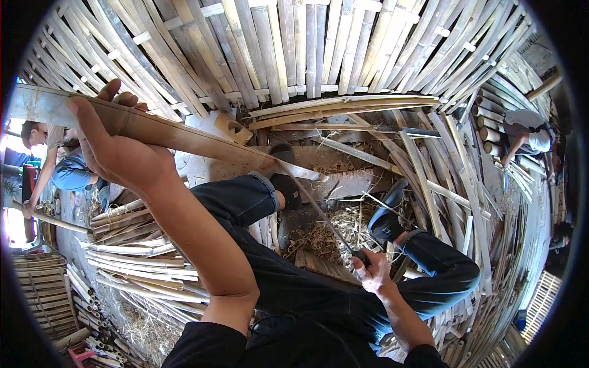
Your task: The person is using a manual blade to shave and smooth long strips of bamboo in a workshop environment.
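Across the upper left runs a wide split bamboo strip (190, 140), slanting down to the right. My left hand (126, 156) is closed round its upper part, thumb along the near edge and fingers over the far one. In my right hand (374, 273) is the dark handle of a long knife (319, 213). Its narrow blade points up and left, and its far end meets the strip near the lower end; whether it cuts into the bamboo I cannot tell. Beneath them, between my shoes, lie curled bamboo shavings (353, 233).
A bamboo slat wall (294, 49) curves across the far side. Loose strips lie in piles on the left (144, 260) and right (429, 172). A short bamboo ring (233, 127) sits behind the strip. One person (70, 165) crouches far left, another (527, 135) far right.
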A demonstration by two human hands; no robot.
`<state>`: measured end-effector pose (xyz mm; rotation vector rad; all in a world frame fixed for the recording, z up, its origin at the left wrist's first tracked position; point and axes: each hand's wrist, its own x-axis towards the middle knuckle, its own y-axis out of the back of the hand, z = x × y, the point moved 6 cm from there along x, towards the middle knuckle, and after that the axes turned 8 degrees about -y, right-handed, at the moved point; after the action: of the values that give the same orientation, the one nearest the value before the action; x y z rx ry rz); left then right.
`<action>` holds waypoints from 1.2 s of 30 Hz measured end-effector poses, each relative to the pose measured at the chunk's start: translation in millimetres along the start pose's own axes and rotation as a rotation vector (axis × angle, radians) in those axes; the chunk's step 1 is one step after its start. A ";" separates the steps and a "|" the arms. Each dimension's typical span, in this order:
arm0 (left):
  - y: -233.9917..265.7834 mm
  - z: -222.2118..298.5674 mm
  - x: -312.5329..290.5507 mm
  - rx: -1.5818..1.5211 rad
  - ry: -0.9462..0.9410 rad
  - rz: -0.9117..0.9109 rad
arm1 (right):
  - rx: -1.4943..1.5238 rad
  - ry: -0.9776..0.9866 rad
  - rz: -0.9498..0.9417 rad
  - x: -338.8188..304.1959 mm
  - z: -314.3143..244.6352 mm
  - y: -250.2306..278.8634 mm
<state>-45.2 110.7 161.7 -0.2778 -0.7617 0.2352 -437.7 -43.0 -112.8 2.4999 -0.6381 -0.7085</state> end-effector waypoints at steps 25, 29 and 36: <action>-2.5 -15.3 15.7 -0.523 -0.161 -0.365 | 0.195 -0.052 -0.203 50.8 -145.6 -3.1; -10.6 -8.6 9.4 -0.438 -0.177 -0.259 | -0.014 -0.448 -0.159 79.5 -13.8 -31.9; -6.9 -10.8 -0.3 -0.047 -0.186 -0.147 | 0.012 -0.537 0.030 99.4 77.3 -95.6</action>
<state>-37.1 102.3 156.3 -0.2452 -0.9685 0.1043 -377.7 -44.8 -259.0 2.3030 -0.8572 -1.3849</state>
